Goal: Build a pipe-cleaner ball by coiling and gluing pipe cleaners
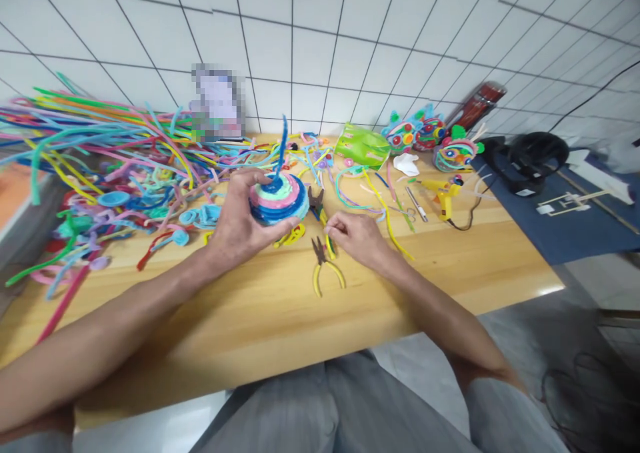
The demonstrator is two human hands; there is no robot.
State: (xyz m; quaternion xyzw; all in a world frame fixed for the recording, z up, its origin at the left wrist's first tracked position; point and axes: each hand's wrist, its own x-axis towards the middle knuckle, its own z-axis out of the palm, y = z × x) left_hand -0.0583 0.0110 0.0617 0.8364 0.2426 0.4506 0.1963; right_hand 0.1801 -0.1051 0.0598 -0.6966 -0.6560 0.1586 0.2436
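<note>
A round piece of coiled pipe cleaners in pink, blue and mint sits in my left hand, its fingers wrapped around the side. From its top a dark blue pipe cleaner sticks up. To the right, my right hand is closed, with its fingertips beside the handles of a pair of pliers; whether they grip anything is hidden. Just below lies another pair of pliers with yellow handles, spread apart. A yellow piece rests under the coiled ball.
Heaped pipe cleaners cover the left side. Along the back are a green packet, decorated colourful figures and a dark red flask. A yellow glue gun with a cord lies right. Black round objects rest on blue cloth.
</note>
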